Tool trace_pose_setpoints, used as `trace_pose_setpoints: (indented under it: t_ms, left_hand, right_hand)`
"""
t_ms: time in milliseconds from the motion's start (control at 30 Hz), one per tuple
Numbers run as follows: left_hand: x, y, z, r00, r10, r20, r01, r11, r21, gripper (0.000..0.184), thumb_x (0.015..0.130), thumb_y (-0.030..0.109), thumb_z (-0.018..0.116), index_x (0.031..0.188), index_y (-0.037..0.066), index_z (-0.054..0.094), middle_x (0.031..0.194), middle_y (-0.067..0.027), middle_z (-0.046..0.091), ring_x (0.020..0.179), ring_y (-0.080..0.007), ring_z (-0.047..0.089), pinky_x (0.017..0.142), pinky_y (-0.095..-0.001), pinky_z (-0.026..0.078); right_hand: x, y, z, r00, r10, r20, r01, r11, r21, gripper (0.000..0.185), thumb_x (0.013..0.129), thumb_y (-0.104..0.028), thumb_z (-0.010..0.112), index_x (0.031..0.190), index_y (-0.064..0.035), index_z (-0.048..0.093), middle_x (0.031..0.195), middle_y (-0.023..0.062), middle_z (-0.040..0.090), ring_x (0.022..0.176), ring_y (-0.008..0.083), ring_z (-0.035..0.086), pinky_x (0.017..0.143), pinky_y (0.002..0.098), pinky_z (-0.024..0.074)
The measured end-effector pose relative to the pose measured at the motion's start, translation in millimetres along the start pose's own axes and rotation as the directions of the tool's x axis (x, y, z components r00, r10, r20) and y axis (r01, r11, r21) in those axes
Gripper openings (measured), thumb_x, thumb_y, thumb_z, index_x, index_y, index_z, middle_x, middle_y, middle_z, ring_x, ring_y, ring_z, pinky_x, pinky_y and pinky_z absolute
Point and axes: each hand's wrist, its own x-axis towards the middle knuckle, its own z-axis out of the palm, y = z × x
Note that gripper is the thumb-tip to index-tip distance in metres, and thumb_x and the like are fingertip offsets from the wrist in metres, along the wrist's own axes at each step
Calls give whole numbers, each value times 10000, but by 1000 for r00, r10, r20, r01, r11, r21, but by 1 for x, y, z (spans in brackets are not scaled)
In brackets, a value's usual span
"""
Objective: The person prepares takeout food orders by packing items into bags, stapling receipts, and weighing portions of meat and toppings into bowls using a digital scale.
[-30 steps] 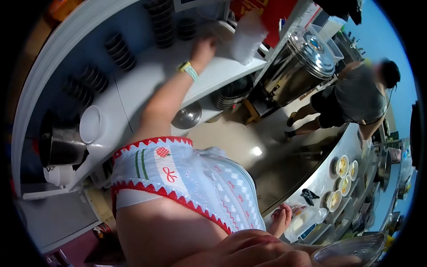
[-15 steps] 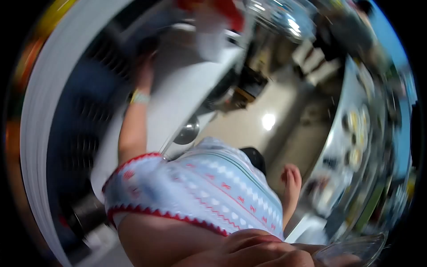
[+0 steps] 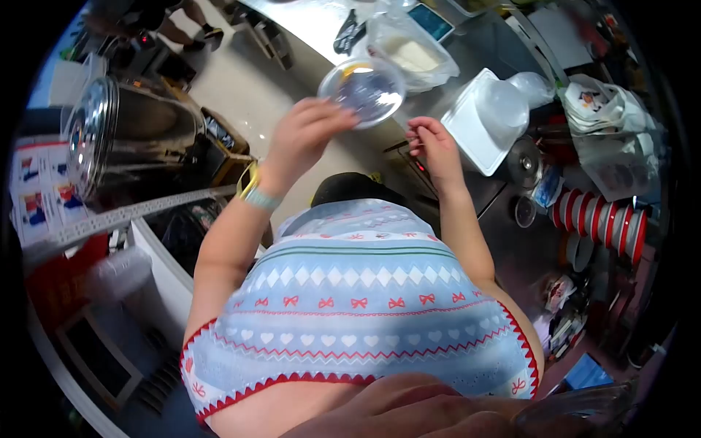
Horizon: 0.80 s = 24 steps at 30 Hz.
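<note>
1. A round clear plastic bowl (image 3: 363, 91) is gripped by its near rim in the left hand (image 3: 310, 131). It is held clear of any surface, in front of the body and near the edge of the bench (image 3: 310, 18).
2. The right hand (image 3: 436, 150) is raised beside the bowl, apart from it. Its fingers are loosely curled rather than closed, and nothing can be made out in it.
3. As far as is shown, the bowl is picked up and is not set down. How much is left cannot be judged from this view.
4. The bowl appears shallow, thin-walled and shiny, with bright glare across its middle and a pale rim; it could also be read as a lid. It is tilted, and an orange-yellow patch is seen near its far edge. Whether that patch lies inside or is seen through the plastic cannot be told.
5. Just beyond the bowl, a plastic bag (image 3: 416, 57) with pale contents is seen, with a black crumpled item (image 3: 349, 34) to its left. A white rectangular container (image 3: 467, 128) is placed near the right hand, and translucent round tubs (image 3: 504, 106) are rested on it.
</note>
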Motion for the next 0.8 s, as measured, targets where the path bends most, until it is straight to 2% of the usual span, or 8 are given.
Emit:
trace_pose_setpoints:
  t_ms: [233, 467, 567, 633, 667, 733, 767, 800]
  left_hand:
    - [102, -112, 173, 983, 103, 152, -117, 989, 87, 252, 745, 8, 609, 947, 123, 706, 957, -50, 684, 922, -264, 625, 819, -353, 524]
    - [112, -122, 175, 905, -40, 424, 6, 997, 81, 383, 642, 30, 592, 1012, 103, 661, 1016, -68, 649, 977, -269, 576, 856, -398, 451]
    - [126, -113, 140, 952, 25, 306, -36, 999, 29, 435, 627, 34, 618, 1047, 143, 643, 1087, -58, 603, 1009, -294, 544, 858, -407, 436]
    - [135, -123, 117, 981, -17, 193, -14, 987, 157, 452, 683, 29, 660, 1116, 157, 623, 1097, -97, 570, 1020, -313, 517, 899, -414, 402]
    - [143, -131, 111, 984, -126, 126, 100, 975, 197, 428, 701, 68, 685, 1117, 119, 603, 1103, -131, 549, 1057, -328, 492, 909, -419, 390]
    - [156, -157, 109, 955, -298, 5, 294, 946, 133, 454, 731, 132, 725, 1139, 45, 547, 1104, -181, 517, 1096, -360, 450, 929, -431, 368]
    - [157, -175, 113, 932, -362, -34, 363, 931, 37, 498, 745, 157, 742, 1160, 9, 510, 1100, -198, 504, 1100, -377, 433, 939, -437, 358]
    - [157, -190, 116, 899, -433, 70, 435, 900, -18, 576, 738, 183, 767, 1175, -24, 453, 1108, -208, 493, 1079, -374, 451, 928, -440, 371]
  right_hand:
    - [2, -23, -96, 956, -106, -273, 134, 987, 89, 212, 961, -119, 449, 1067, -24, 606, 914, 39, 610, 725, 56, 511, 653, 211, 453]
    - [21, -22, -119, 939, -61, -338, 105, 988, 113, 212, 959, -122, 447, 1068, -16, 594, 936, 48, 610, 735, 70, 513, 650, 223, 454]
    - [51, -37, -119, 894, -120, -432, 119, 992, -30, 201, 969, -135, 460, 1089, -33, 584, 953, 43, 613, 744, 68, 520, 654, 219, 459]
    - [82, -66, -127, 824, -340, -453, 274, 939, -206, 204, 982, -148, 458, 1086, -27, 585, 961, 45, 616, 761, 68, 531, 673, 220, 467]
    - [100, -91, -127, 755, -437, -488, 288, 891, -351, 214, 990, -155, 458, 1067, -14, 600, 959, 45, 620, 772, 73, 542, 691, 223, 471]
    - [148, -143, -115, 671, -609, -423, 432, 785, -445, 187, 961, -118, 510, 1005, 11, 638, 934, 56, 635, 821, 106, 584, 737, 233, 472]
    - [179, -166, -112, 644, -707, -291, 470, 666, -579, 160, 930, -91, 539, 990, 11, 647, 923, 95, 649, 845, 161, 615, 756, 253, 475]
    - [205, -195, -99, 545, -822, -164, 477, 466, -745, 154, 906, -90, 554, 988, -10, 657, 928, 126, 655, 853, 227, 629, 764, 279, 480]
